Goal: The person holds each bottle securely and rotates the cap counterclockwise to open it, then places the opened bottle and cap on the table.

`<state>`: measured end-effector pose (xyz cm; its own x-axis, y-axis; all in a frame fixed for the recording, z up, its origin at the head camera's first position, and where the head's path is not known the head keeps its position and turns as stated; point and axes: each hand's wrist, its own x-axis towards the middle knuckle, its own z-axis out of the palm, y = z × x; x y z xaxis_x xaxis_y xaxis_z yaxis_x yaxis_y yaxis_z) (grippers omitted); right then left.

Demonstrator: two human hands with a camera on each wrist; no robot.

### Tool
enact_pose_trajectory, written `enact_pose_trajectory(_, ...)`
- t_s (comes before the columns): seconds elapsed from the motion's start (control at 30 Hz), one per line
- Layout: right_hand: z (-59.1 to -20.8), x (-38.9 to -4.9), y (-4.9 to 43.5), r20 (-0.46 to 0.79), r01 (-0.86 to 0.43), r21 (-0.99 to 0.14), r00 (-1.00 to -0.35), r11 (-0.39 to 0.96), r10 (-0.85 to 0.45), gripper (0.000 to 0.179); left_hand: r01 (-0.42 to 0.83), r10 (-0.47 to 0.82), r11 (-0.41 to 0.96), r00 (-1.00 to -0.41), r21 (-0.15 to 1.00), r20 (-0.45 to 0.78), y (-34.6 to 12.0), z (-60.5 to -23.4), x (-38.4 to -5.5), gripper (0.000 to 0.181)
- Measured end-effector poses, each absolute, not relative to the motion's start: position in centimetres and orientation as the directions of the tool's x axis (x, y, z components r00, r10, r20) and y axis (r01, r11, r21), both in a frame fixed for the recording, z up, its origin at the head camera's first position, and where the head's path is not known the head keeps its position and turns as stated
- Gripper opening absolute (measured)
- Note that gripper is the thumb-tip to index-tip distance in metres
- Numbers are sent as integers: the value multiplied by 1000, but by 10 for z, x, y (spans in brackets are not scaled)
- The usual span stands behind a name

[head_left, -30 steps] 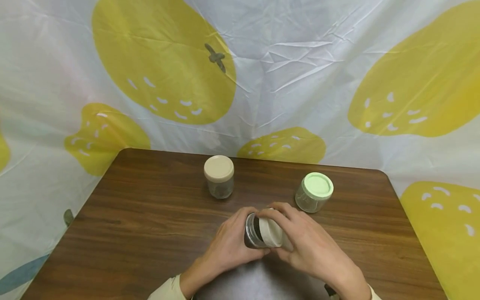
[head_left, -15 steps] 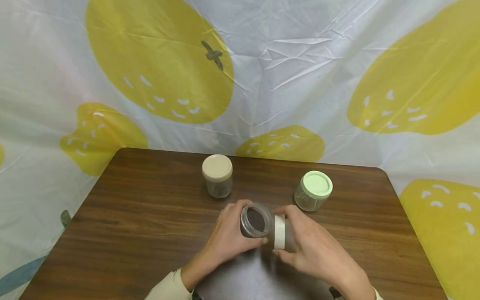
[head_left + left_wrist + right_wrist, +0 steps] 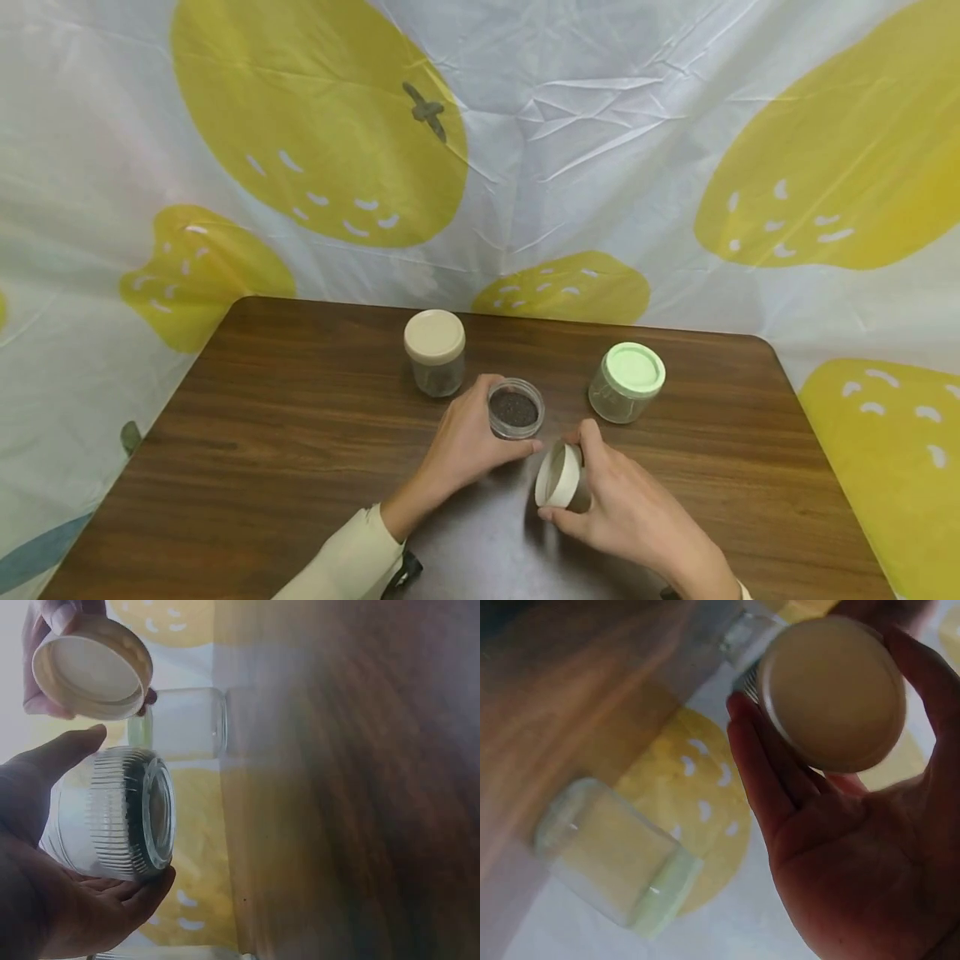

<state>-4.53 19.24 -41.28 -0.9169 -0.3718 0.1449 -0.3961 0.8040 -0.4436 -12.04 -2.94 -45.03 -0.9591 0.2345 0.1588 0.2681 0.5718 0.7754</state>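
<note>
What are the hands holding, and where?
The left hand holds the open jar round its side; the right hand holds the loose lid by its rim.

The clear glass jar [image 3: 118,814], ribbed on its lower wall and threaded at the neck, is sitting uncovered and roughly upright in the left hand [image 3: 467,437], its mouth facing up and dark granular contents [image 3: 516,409] showing inside. The round off-white lid [image 3: 558,477] is standing tilted on edge between the thumb and fingers of the right hand [image 3: 628,507], its hollow underside facing the jar's side, well clear of the rim.
</note>
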Motion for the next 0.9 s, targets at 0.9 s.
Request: enact_pose_trajectory(0.9, -459, -68, 168, 178, -285, -268, -954, 920, -243, 81, 92, 230, 501, -973, 860, -30, 5, -472, -171, 84)
